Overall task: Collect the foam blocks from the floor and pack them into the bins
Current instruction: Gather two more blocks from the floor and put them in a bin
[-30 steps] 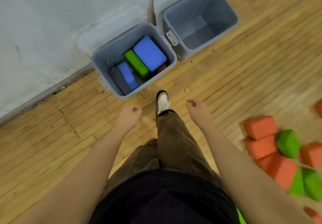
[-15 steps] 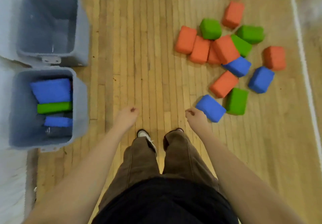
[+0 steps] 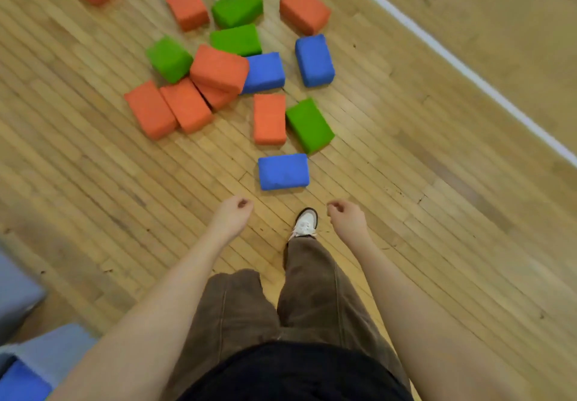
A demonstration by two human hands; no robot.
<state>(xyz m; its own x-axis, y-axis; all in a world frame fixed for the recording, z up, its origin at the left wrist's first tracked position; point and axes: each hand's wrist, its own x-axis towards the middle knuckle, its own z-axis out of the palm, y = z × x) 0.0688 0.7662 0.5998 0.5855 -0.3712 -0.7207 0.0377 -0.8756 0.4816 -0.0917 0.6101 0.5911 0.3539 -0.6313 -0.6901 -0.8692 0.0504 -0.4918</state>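
Two hands hang free, fingers loosely curled, holding nothing: left hand point(image 3: 232, 215), right hand point(image 3: 345, 216). White shoe point(image 3: 305, 222) stands between them on the wood floor point(image 3: 421, 244). Nearest blue block point(image 3: 283, 171) lies at 12 o'clock, just ahead. Beyond it, orange block point(image 3: 269, 119) and green block point(image 3: 309, 125) lie side by side. Grey bin point(image 3: 53, 350) at 8 o'clock, cut off by the frame edge.
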